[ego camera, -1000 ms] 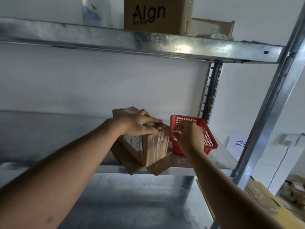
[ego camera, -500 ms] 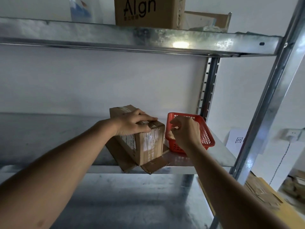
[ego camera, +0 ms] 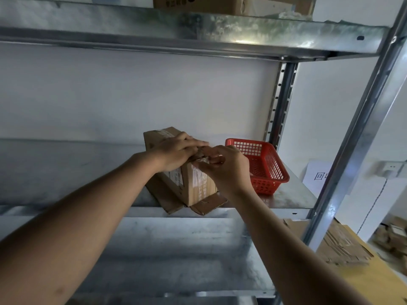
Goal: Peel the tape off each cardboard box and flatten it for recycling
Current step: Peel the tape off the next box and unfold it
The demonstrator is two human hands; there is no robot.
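Observation:
A small brown cardboard box (ego camera: 193,186) with clear tape and white labels stands on the metal shelf (ego camera: 293,197), its bottom flaps splayed out under it. My left hand (ego camera: 176,153) rests on top of the box and holds it down. At the box's near top corner my right hand (ego camera: 224,168) pinches the clear tape (ego camera: 203,160) between thumb and fingers. The rest of the box top is hidden by both hands.
A red plastic mesh basket (ego camera: 266,170) sits just right of the box. Steel uprights (ego camera: 356,137) frame the shelf's right end. Another cardboard box (ego camera: 198,4) stands on the upper shelf. Flattened cardboard (ego camera: 343,243) lies lower right.
My right hand has moved left from the red basket to the box's top corner and taken hold of the tape. My left hand stays on the box top.

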